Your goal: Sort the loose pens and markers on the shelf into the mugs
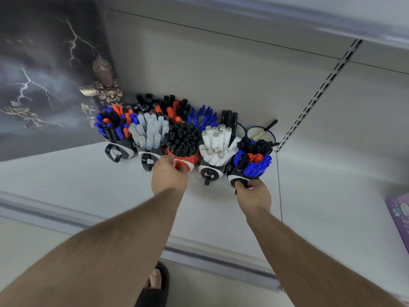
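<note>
Five mugs lined up along the front of the white shelf (66, 173), all stuffed with pens and markers. Left hand (169, 173) curled round the handle of the red mug (184, 159). Right hand (253, 193) gripping the handle of the black mug (238, 177) full of blue markers (256, 168).

Lightning poster (44, 74) at left; purple book (400, 218) at right; sandalled foot (158, 282) below.

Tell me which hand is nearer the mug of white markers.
Right. The right hand grips the neighbouring black mug just beside the white-marker mug; the left hand holds the red mug, slightly farther.
</note>
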Action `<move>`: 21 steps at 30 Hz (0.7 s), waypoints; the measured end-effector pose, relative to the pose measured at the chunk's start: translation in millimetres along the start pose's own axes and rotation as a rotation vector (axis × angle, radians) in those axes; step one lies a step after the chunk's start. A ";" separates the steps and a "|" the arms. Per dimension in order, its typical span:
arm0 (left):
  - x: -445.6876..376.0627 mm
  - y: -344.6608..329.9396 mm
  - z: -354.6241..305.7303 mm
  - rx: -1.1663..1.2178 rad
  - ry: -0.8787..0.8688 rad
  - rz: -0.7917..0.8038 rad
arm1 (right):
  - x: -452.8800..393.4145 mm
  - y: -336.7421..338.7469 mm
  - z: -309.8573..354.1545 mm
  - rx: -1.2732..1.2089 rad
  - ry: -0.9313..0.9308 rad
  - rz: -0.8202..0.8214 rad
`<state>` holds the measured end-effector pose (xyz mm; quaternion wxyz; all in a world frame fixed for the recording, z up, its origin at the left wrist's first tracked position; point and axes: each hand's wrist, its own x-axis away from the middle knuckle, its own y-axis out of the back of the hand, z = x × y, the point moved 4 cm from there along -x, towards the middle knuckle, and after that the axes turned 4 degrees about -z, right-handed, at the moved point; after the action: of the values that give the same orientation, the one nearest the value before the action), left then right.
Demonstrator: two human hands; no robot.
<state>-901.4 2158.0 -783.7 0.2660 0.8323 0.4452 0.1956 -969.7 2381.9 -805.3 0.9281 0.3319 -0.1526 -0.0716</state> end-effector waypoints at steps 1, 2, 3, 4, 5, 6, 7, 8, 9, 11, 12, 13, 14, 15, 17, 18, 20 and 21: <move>-0.1 -2.0 -1.2 -0.014 -0.009 0.023 | -0.9 -0.9 0.0 0.006 -0.002 -0.012; -0.6 -3.5 -1.2 -0.027 -0.012 0.036 | -1.5 -2.5 0.0 0.009 -0.003 -0.018; -0.8 -3.9 -1.0 -0.036 -0.011 0.041 | -2.0 -4.3 -0.8 0.010 -0.005 -0.018; -1.8 -4.2 -0.4 -0.041 -0.010 0.042 | -2.3 -5.3 -0.7 0.010 -0.005 -0.015; -2.6 -4.1 0.1 -0.044 -0.012 0.046 | -2.0 -5.7 0.0 0.009 0.000 -0.015; -3.1 -3.9 0.6 -0.047 -0.014 0.049 | -1.2 -4.8 0.8 0.006 0.001 -0.008; -2.7 -2.4 0.4 -0.048 -0.019 0.043 | 0.4 -2.7 0.9 -0.006 -0.006 -0.001; -2.1 -0.1 -0.5 -0.055 -0.037 0.015 | 3.4 2.0 0.8 -0.035 -0.026 -0.002; -0.6 3.2 -2.7 -0.060 -0.072 -0.033 | 4.4 8.2 -1.5 -0.076 -0.057 -0.028; 5.8 8.0 -10.0 -0.035 -0.173 -0.120 | -0.5 29.7 -6.4 -0.182 -0.149 -0.162; 10.6 7.9 -13.6 -0.013 -0.216 -0.116 | -8.5 39.5 -8.9 -0.257 -0.207 -0.205; 16.3 6.4 -17.1 0.004 -0.244 -0.082 | -19.9 45.3 -10.0 -0.354 -0.274 -0.202; 22.1 2.7 -19.3 0.012 -0.257 -0.035 | -30.4 47.1 -7.0 -0.471 -0.343 -0.137; 27.6 -2.4 -20.4 0.009 -0.257 0.018 | -42.1 45.4 -2.3 -0.581 -0.402 -0.037; 37.1 -13.1 -18.9 -0.020 -0.247 0.100 | -62.5 43.2 10.3 -0.678 -0.432 0.128; 41.3 -17.9 -17.5 -0.033 -0.239 0.121 | -70.5 42.1 18.4 -0.686 -0.416 0.177; 46.0 -23.7 -13.6 -0.037 -0.211 0.130 | -82.6 38.4 31.2 -0.695 -0.398 0.226; 46.8 -25.3 -12.7 -0.037 -0.201 0.133 | -88.2 35.5 34.4 -0.700 -0.395 0.241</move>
<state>-900.0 2212.6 -785.3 0.3109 0.8703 0.3567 0.1366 -1063.2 2409.5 -778.2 0.9396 -0.0440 -0.3317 -0.0725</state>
